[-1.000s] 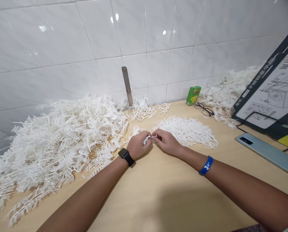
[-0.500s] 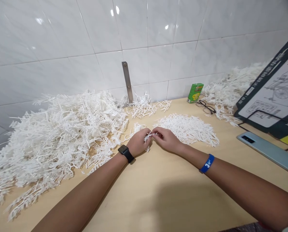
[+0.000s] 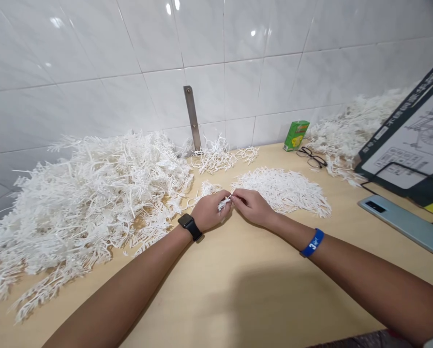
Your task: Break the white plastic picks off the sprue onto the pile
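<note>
My left hand (image 3: 211, 211), with a black watch on its wrist, is closed around a small white branched piece (image 3: 223, 204). My right hand (image 3: 253, 207) pinches at the same piece, its fingertips touching those of my left hand. A big tangled heap of white branched pieces (image 3: 103, 193) lies to the left. Just behind my hands a flatter pile of short white pieces (image 3: 283, 190) spreads to the right. A small white cluster (image 3: 206, 189) lies behind my left hand. The fingertips hide part of the held piece.
By the tiled wall stand a metal strip (image 3: 192, 118), a loose white clump (image 3: 213, 155) and a green box (image 3: 296, 136). Glasses (image 3: 311, 157), another white heap (image 3: 350, 128), a phone (image 3: 405, 227) and a large printed box (image 3: 412, 140) are on the right.
The pinched white piece now shows less between my fingers, bunched nearer my left hand. Both hands stay together, and the view has shifted slightly.
</note>
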`<state>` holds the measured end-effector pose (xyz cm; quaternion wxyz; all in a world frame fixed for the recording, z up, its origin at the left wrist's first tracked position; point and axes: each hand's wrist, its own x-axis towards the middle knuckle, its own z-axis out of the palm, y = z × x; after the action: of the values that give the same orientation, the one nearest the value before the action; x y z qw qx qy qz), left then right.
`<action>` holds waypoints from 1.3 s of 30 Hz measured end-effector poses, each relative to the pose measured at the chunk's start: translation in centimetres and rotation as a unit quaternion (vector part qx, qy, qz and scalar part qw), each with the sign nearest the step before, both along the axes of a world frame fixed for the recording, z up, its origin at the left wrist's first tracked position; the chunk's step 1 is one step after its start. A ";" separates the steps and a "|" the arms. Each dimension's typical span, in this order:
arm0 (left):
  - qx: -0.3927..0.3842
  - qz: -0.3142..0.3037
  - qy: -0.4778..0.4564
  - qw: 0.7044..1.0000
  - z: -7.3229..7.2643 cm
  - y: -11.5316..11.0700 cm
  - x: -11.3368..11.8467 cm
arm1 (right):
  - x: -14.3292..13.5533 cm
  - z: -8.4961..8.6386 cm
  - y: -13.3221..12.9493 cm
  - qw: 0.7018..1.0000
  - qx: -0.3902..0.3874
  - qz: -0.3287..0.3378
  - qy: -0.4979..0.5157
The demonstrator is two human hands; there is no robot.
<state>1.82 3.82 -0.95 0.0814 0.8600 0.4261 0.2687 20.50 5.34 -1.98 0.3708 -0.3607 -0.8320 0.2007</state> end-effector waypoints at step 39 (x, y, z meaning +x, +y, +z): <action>-0.017 0.009 0.011 1.000 -0.1 0.3 -0.2 | -0.1 -0.1 0.1 0.998 -0.038 0.036 -0.032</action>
<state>1.58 4.07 -1.02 0.0890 0.8574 0.4397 0.2521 20.40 5.49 -2.11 0.3226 -0.3507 -0.8476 0.2334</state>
